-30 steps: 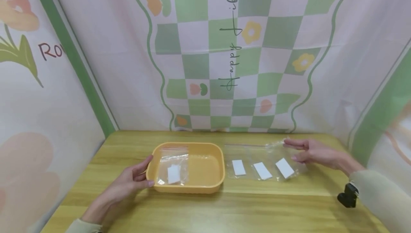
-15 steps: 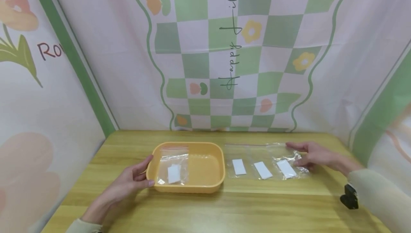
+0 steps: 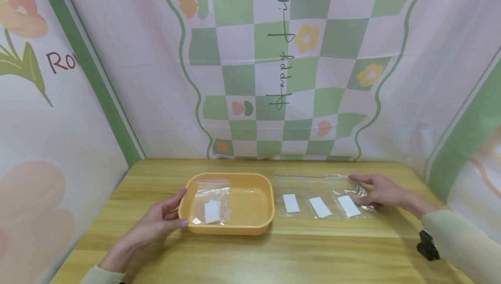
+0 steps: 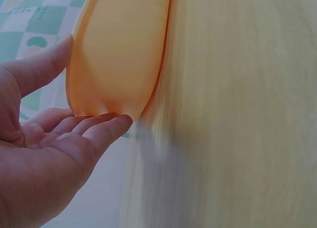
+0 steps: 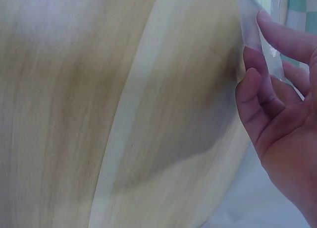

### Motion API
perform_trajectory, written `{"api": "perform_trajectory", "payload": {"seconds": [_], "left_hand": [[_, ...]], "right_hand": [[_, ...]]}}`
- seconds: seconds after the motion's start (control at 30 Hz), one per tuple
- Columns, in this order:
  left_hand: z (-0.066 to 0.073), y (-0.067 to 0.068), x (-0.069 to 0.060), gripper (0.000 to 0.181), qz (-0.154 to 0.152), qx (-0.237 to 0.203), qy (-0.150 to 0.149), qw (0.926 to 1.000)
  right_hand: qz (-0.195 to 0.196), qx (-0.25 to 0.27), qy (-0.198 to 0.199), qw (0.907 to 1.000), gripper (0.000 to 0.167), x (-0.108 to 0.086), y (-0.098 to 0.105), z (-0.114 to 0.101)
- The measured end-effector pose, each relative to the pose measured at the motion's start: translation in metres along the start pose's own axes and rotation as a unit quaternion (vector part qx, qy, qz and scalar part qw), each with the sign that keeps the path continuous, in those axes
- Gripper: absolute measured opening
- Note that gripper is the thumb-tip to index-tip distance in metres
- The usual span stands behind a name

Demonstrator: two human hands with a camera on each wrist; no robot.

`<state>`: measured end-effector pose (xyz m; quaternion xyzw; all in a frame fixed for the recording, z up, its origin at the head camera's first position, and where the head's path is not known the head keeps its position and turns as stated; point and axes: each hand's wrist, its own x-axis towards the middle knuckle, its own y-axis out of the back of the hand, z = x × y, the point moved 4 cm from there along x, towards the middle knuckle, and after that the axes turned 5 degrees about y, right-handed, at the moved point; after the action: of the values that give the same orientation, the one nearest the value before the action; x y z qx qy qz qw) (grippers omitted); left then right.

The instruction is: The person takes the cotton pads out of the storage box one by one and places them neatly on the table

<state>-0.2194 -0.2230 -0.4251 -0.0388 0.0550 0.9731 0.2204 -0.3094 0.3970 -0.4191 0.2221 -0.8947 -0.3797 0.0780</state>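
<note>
Yellow tray (image 3: 250, 208), left hand (image 3: 162, 218) at rim (image 3: 230, 227), right hand (image 3: 385, 193) at bag (image 3: 339, 188), tabletop (image 3: 305, 258) foreground

Wood-grain tabletop (image 3: 235, 260), yellowish, enclosed on three sides by printed fabric. Back hanging (image 3: 168, 114): pale, creased; covered down middle by green-and-white checks (image 3: 270, 131), bordered each side by wavy green line (image 3: 378, 97). "Happy Life" lettering (image 3: 282, 75) written sideways, read from bottom up; yellow flowers (image 3: 369, 75) scattered among checks. Left hanging (image 3: 78, 131): edged by green band (image 3: 99, 88), printed with large coral flower (image 3: 23, 18), letters "Ro" (image 3: 60, 63) cut off. Right hanging (image 3: 485, 188): banded in green. Soft light spread evenly; pale glare (image 5: 54, 10) caught on tabletop.
</note>
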Motion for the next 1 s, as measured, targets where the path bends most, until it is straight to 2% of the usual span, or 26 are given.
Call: {"api": "perform_trajectory", "payload": {"seconds": [0.13, 0.37, 0.43, 0.53, 0.63, 0.73, 0.87, 1.0], "left_hand": [[0.000, 0.000, 0.000, 0.092, 0.000, 0.002, -0.002, 1.0000], [0.000, 0.000, 0.000, 0.093, 0.003, 0.002, 0.002, 1.0000], [0.000, 0.000, 0.001, 0.093, 0.002, 0.002, 0.002, 1.0000], [0.000, 0.000, 0.001, 0.093, 0.002, 0.002, 0.000, 1.0000], [-0.001, 0.001, 0.001, 0.094, 0.001, 0.000, 0.000, 1.0000], [-0.002, 0.002, 0.001, 0.095, 0.002, 0.000, -0.001, 1.0000], [-0.003, 0.002, 0.001, 0.096, 0.002, 0.002, 0.000, 1.0000], [-0.003, 0.003, 0.003, 0.096, 0.003, 0.007, -0.003, 1.0000]], "right_hand": [[0.008, -0.015, 0.007, 0.9998, 0.087, -0.001, -0.002, 0.000], [0.044, -0.128, 0.031, 0.9903, 0.079, -0.001, 0.000, -0.003], [0.052, -0.117, 0.025, 0.9915, 0.079, -0.002, 0.002, -0.004], [0.063, -0.094, 0.016, 0.9934, 0.068, -0.002, 0.006, -0.011], [0.071, -0.078, 0.001, 0.9944, 0.054, 0.001, 0.006, -0.033], [0.079, -0.083, 0.000, 0.9934, 0.045, 0.007, 0.000, -0.069], [0.083, -0.078, 0.026, 0.9932, 0.035, 0.021, -0.015, -0.115], [0.104, -0.060, 0.067, 0.9905, 0.018, 0.036, -0.030, -0.151]]}}
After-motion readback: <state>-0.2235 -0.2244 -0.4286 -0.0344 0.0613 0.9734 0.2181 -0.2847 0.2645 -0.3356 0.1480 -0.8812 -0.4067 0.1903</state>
